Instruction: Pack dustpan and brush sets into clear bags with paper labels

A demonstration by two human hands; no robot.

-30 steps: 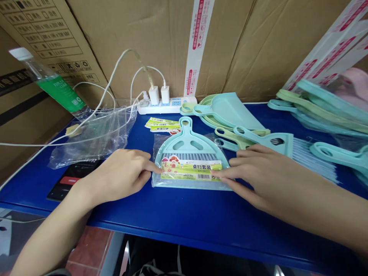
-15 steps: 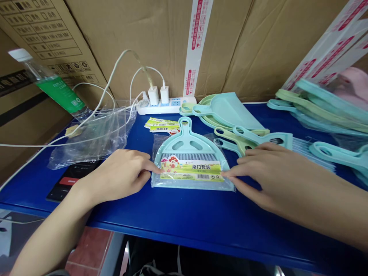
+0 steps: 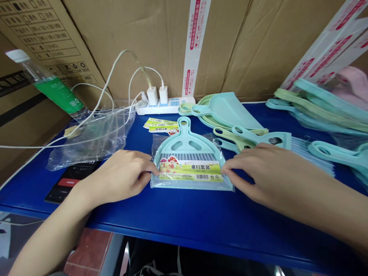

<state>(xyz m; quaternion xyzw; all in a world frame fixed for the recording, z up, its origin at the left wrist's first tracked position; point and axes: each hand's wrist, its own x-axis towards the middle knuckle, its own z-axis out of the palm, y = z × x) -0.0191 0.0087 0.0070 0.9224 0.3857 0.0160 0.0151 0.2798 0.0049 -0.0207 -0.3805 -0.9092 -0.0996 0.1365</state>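
A light blue dustpan [image 3: 186, 136] with a small brush [image 3: 188, 156] nested in it lies on the blue table, handle pointing away from me. Clear plastic wraps its lower part, and a printed label card [image 3: 201, 167] shows across the front. My left hand [image 3: 128, 174] has its index fingertip on the left edge of the wrapped set, the other fingers curled. At the right edge, my right hand [image 3: 255, 172] pinches the wrapped rim between thumb and fingers, close to the label's end.
Loose dustpans [image 3: 230, 111] and brushes [image 3: 261, 138] lie behind and right; wrapped ones [image 3: 324, 103] are piled farther right. Spare label cards [image 3: 161, 125] sit near a power strip [image 3: 179, 104]. At left are a plastic bag [image 3: 94, 134], a phone [image 3: 69, 182], cables and a tilted bottle [image 3: 57, 94].
The right fingers have drawn in a little at the label's right end. The left fingertip has shifted slightly at the left edge. The dustpan set stays in place.
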